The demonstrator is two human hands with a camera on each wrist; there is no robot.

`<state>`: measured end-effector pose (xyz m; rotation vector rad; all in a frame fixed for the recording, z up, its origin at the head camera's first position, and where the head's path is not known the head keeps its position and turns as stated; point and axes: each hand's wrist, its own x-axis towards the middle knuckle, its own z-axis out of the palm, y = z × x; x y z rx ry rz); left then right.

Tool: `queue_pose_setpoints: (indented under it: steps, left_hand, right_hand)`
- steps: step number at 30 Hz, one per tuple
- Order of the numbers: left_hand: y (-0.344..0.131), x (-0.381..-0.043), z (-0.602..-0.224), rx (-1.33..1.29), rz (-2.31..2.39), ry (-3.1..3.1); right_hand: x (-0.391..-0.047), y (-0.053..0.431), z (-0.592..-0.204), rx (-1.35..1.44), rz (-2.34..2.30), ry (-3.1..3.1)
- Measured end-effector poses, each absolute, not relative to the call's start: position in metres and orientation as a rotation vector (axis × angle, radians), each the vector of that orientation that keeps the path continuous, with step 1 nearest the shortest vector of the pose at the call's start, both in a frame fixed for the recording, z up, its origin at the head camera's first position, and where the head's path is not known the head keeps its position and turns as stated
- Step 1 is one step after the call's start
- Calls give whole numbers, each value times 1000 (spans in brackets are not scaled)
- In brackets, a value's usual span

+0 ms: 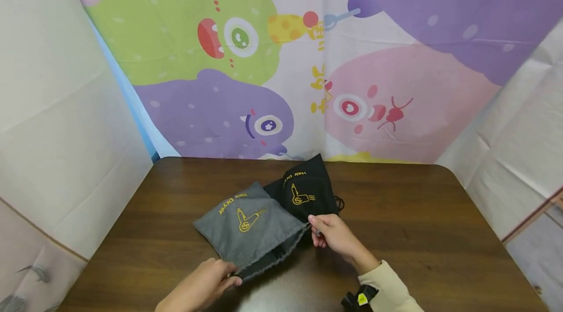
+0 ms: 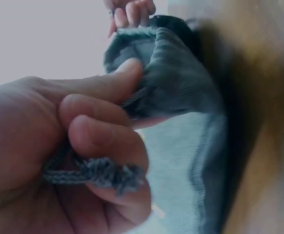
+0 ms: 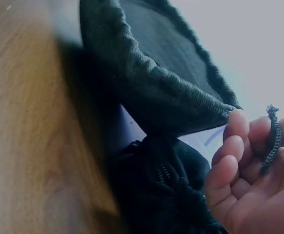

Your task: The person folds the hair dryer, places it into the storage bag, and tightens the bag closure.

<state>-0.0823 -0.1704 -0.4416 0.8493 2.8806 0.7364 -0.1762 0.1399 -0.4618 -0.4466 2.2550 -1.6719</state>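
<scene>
A grey drawstring bag [image 1: 268,236] with a yellow hair dryer print lies over the table, its gathered mouth parted toward me. My left hand [image 1: 204,278] pinches the left corner of that mouth, and a knotted cord end [image 2: 110,173] pokes out between its curled fingers. The mouth's right corner is at my right hand [image 1: 336,236], whose fingers pinch the drawstring there; a loose cord end [image 3: 274,139] stands up from this hand. Behind and partly under the grey bag lies a black drawstring bag [image 1: 316,187] with a similar print, its mouth drawn together.
The brown wooden table [image 1: 418,224] reaches back to a cartoon-patterned cloth [image 1: 303,57]. Pale fabric [image 1: 66,82] hangs on the left, and more hangs on the right. A black device with a yellow tag [image 1: 360,298] sits on my right wrist.
</scene>
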Motion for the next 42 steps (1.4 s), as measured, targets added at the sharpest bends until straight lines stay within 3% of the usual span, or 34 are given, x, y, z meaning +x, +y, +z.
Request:
queue_pose_setpoints:
  steps: [12,27,42]
  left_hand:
    - [-193,-88,-429,879,809,2628]
    - [-242,-95,-431,640,1137,2332]
    - [-187,-113,-436,376,1752,2412]
  right_hand:
    - [-181,153,-457,-225,-1816,2227]
    - [-199,201,-452,29,-1838,2310]
    - [-193,176,-446,109,-2144,2210]
